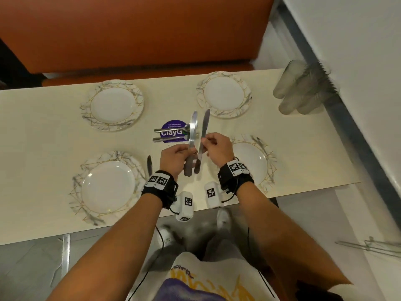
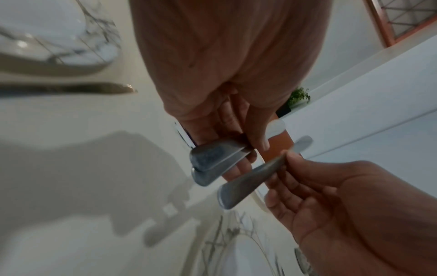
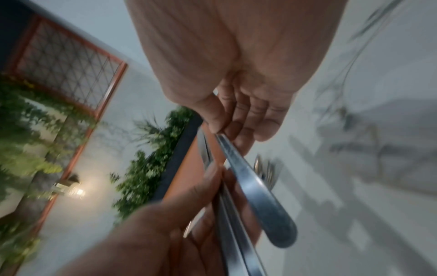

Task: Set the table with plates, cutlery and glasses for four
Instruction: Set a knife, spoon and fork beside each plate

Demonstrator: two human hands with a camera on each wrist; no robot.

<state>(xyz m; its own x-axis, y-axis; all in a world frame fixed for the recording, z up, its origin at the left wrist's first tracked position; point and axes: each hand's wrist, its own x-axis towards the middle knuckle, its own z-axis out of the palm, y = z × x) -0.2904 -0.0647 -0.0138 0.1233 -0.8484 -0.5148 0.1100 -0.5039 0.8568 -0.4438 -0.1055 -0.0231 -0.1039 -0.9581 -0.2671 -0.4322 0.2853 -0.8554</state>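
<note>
Both grips are closed on knives above the middle of the desk (image 1: 43, 137): the left hand (image 1: 173, 156) holds two knives (image 1: 192, 135) stacked together by the handles, and the right hand (image 1: 217, 148) pinches a single knife (image 1: 204, 131) beside them. Four plates (image 1: 111, 105) sit at the corners, and stacked glasses (image 1: 303, 90) stand at the far right edge.

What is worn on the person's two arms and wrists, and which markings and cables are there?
Both forearms are bare, without sleeves. The left wrist strap and the right wrist strap are black bands bearing white tags with black square codes. A white camera box with similar codes hangs below each wrist, with thin black cables trailing down.
</note>
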